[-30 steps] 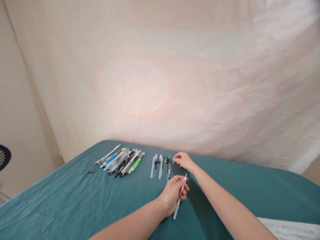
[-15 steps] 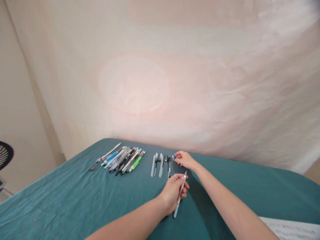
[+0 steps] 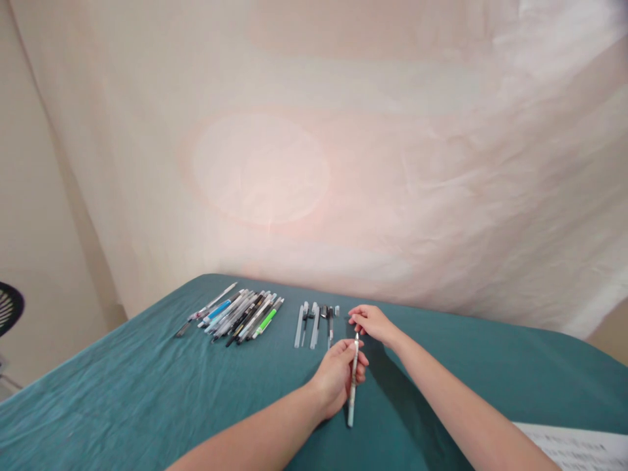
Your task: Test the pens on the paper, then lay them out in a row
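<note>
My left hand (image 3: 338,376) is closed around a pale, light-patterned pen (image 3: 352,396), whose bare metal tip points away from me. Just beyond that tip is my right hand (image 3: 373,324), its thumb and fingers loosely bent and slightly apart, with nothing visible between them. Whether it touches the tip I cannot tell. A small clear pen cap (image 3: 337,311) lies left of my right fingers. Beside it are a dark slim pen part (image 3: 330,327), a black cap (image 3: 324,313) and clear pen barrels (image 3: 314,330), laid out in a row.
A pile of pens (image 3: 245,314), with blue, black, grey and green ones, lies on the green tablecloth (image 3: 147,392) at the left. A printed sheet (image 3: 579,445) is at the lower right. A black fan (image 3: 10,307) stands off the left edge, and a pale cloth (image 3: 392,163) hangs behind.
My right hand has drawn back from the small clear cap toward the pen tip, leaving the cap on the table. The pen in my left hand has turned more upright in the view.
</note>
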`<state>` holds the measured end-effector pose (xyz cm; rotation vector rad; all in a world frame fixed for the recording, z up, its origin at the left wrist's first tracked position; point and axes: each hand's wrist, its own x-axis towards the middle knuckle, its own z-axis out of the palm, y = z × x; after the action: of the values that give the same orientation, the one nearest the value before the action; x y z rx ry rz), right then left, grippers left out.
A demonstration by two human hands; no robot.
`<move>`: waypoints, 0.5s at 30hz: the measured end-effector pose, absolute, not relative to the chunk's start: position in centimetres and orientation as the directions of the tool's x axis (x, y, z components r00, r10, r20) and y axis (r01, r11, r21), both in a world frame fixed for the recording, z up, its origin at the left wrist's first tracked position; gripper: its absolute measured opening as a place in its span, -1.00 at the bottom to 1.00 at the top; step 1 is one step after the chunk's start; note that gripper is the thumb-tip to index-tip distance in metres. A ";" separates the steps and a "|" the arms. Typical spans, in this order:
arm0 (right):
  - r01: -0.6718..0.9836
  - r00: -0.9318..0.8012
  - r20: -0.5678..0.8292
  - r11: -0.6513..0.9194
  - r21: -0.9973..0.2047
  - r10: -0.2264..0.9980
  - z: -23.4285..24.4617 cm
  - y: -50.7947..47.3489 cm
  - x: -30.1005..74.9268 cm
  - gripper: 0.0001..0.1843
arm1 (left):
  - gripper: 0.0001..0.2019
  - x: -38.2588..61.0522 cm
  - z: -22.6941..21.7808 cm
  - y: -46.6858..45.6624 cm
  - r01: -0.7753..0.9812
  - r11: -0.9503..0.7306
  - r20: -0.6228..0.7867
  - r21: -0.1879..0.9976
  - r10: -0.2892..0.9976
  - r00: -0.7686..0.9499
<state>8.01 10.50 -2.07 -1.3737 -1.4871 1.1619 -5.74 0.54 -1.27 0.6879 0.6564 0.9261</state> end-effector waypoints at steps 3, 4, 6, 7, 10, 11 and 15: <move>0.257 -0.115 -0.063 -0.031 -0.966 0.991 -1.7 7.8 9.0 -0.80 | -0.86 -5.7 -1.2 0.6 -0.478 0.421 -0.202 0.771 0.873 0.444; 0.242 -0.121 -0.074 -0.043 -0.969 0.990 -1.6 6.8 9.2 -0.74 | -0.87 -5.7 -1.1 0.6 -0.477 0.417 -0.198 0.773 0.874 0.444; 0.171 -0.130 -0.092 -0.069 -0.983 0.987 -1.3 4.7 9.2 -0.62 | -0.87 -5.7 -1.1 0.5 -0.476 0.409 -0.185 0.778 0.874 0.449; 0.126 -0.130 -0.082 -0.066 -0.990 0.988 -1.2 3.7 9.0 -0.59 | -0.87 -5.7 -1.1 0.5 -0.474 0.403 -0.177 0.783 0.874 0.452; 0.056 -0.115 0.008 0.015 -0.998 0.993 -0.8 1.5 8.2 -0.61 | -0.85 -5.6 -1.1 0.3 -0.464 0.378 -0.152 0.801 0.878 0.454; 0.052 -0.106 0.035 0.040 -0.998 0.994 -0.7 1.1 7.9 -0.61 | -0.84 -5.6 -1.2 0.3 -0.457 0.366 -0.144 0.811 0.881 0.450; 0.027 -0.113 0.041 0.044 -0.999 0.993 -0.5 0.2 7.3 -0.61 | -0.79 -5.5 -1.4 0.1 -0.403 0.316 -0.121 0.859 0.890 0.440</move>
<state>7.27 0.22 -0.47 -1.1438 -1.3336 1.2460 -5.48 0.08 -1.37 0.8645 0.6721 0.9403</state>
